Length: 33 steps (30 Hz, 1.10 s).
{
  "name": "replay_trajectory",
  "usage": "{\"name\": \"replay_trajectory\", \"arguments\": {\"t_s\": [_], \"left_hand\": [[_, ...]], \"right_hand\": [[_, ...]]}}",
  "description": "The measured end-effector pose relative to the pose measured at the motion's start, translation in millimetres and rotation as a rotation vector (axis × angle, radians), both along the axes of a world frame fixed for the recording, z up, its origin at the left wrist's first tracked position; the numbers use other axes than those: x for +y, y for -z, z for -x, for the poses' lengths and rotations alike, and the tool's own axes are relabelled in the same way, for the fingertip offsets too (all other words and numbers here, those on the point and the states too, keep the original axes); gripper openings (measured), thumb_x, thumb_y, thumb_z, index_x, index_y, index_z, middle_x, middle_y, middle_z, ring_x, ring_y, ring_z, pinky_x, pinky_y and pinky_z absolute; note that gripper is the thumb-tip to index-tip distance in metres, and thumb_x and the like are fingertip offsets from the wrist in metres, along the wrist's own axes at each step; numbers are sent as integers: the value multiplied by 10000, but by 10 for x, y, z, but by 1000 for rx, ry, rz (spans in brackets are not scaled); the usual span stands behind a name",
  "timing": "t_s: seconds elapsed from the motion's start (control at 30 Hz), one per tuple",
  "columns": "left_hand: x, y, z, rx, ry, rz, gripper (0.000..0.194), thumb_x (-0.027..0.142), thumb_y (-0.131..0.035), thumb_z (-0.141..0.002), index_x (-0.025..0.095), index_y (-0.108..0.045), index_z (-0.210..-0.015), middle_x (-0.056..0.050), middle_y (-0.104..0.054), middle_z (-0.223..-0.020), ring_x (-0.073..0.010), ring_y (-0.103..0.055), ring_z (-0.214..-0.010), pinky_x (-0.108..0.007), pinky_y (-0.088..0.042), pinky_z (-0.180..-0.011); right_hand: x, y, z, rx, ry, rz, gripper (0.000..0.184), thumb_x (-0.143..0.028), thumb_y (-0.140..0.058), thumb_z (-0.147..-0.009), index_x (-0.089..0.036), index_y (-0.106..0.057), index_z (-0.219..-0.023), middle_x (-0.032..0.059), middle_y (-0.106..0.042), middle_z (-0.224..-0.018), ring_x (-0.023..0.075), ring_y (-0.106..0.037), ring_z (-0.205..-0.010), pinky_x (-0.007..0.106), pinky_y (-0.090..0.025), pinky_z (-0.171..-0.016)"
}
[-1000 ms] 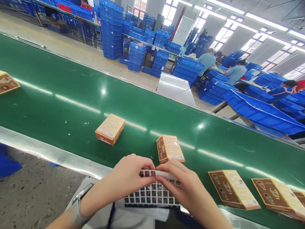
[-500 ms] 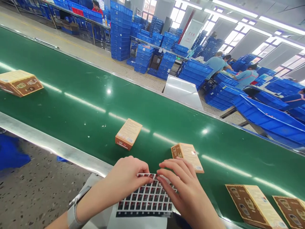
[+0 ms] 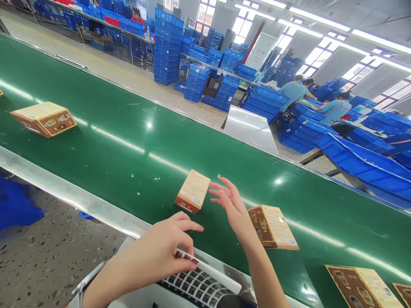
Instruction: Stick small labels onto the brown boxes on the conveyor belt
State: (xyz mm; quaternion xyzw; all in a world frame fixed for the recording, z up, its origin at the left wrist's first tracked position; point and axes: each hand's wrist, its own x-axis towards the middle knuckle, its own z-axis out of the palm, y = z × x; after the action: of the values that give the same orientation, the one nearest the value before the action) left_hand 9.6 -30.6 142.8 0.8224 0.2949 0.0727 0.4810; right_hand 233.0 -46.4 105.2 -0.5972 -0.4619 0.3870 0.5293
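My left hand [image 3: 160,246] pinches the edge of a sheet of small dark stickers [image 3: 205,282] between thumb and fingers. The sheet bends, its upper edge curling up. Over the green belt, my right hand [image 3: 231,205] reaches forward with spread fingers, carrying a small sticker [image 3: 219,176] on one fingertip. Just left of those fingertips is a cream and brown box [image 3: 193,190], lying with its printed text side up. Another box [image 3: 276,226] lies to the right of my right hand, partly behind the wrist.
The green conveyor belt [image 3: 112,158] crosses the view, with a metal rail [image 3: 64,188] on my side. More boxes lie at the left [image 3: 45,119] and lower right [image 3: 362,286]. Beyond the belt are stacked blue crates [image 3: 167,47] and several people at work.
My right hand has left the sticker sheet and moved forward over the belt, a sticker on its fingertip. The sheet now bends in my left hand. The boxes have shifted rightward.
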Motion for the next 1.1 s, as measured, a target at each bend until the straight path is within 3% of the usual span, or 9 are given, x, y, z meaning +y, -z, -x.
{"name": "replay_trajectory", "arguments": {"t_s": [0.1, 0.17, 0.23, 0.3, 0.4, 0.73, 0.87, 1.0, 1.1], "left_hand": [[37, 57, -25, -34, 32, -123, 207, 73, -820, -795, 203, -724, -666, -24, -415, -1602, -311, -270, -1543, -498, -314, -1246], [80, 103, -58, -14, 30, -172, 203, 76, -817, -800, 193, -718, -666, -34, -315, -1637, -329, -215, -1552, -546, -221, -1282], [109, 152, -88, 23, 24, -176, 209, 65, -811, -796, 188, -712, -659, -41, -289, -1639, -328, -237, -1541, -535, -260, -1274], [109, 197, -116, 34, 24, -157, 227, 39, -793, -793, 190, -705, -647, -36, -290, -1635, -309, -253, -1536, -483, -379, -1223], [66, 244, -166, 21, 27, -144, 253, -8, -776, -771, 184, -690, -630, -52, -281, -1632, -301, -260, -1531, -445, -465, -1160], [-30, 216, -341, 11, 84, -178, 274, -26, -777, -748, 176, -670, -596, -72, -288, -1625, -300, -283, -1523, -426, -432, -1189], [-63, 293, -392, -24, 116, -193, 266, -20, -772, -746, 176, -674, -596, -68, -289, -1630, -310, -287, -1521, -440, -449, -1174], [-104, 344, -457, -51, 135, -231, 239, -15, -788, -738, 163, -692, -611, -75, -281, -1636, -331, -298, -1518, -433, -439, -1189], [-116, 335, -516, -53, 163, -280, 234, -7, -805, -737, 151, -695, -603, -107, -263, -1638, -337, -297, -1520, -429, -426, -1199]], "right_hand": [[202, 43, 34, 60, 38, -2, 658, -648, -688, -823, -232, -538, -1311, 135, -707, -1253, 294, -692, -1110, 468, -585, -897], [258, 26, 32, 58, 76, 4, 586, -648, -719, -786, -222, -627, -1177, 129, -731, -1191, 296, -698, -1076, 450, -583, -873], [270, 7, 17, 67, 110, 31, 505, -630, -757, -745, -206, -697, -1012, 130, -741, -1156, 301, -702, -1047, 434, -585, -851], [258, 13, 5, 86, 146, 63, 450, -604, -788, -708, -197, -731, -893, 131, -738, -1173, 301, -704, -1029, 423, -586, -848], [216, 72, 19, 121, 212, 95, 425, -576, -810, -675, -186, -754, -836, 130, -732, -1196, 303, -704, -1032, 413, -582, -866], [64, 173, 106, 150, 419, 93, 426, -580, -755, -644, -179, -718, -783, 142, -751, -1123, 316, -718, -963, 388, -612, -758], [11, 159, 54, 38, 439, 87, 425, -595, -722, -680, -182, -702, -776, 145, -754, -1088, 305, -719, -881, 386, -603, -687], [-36, 149, 0, -155, 495, 70, 392, -592, -677, -718, -207, -641, -785, 154, -717, -1148, 287, -697, -873, 408, -583, -733], [-46, 119, -60, -288, 550, 78, 393, -561, -678, -743, -224, -596, -927, 126, -715, -950, 279, -682, -770, 410, -562, -685]]}}
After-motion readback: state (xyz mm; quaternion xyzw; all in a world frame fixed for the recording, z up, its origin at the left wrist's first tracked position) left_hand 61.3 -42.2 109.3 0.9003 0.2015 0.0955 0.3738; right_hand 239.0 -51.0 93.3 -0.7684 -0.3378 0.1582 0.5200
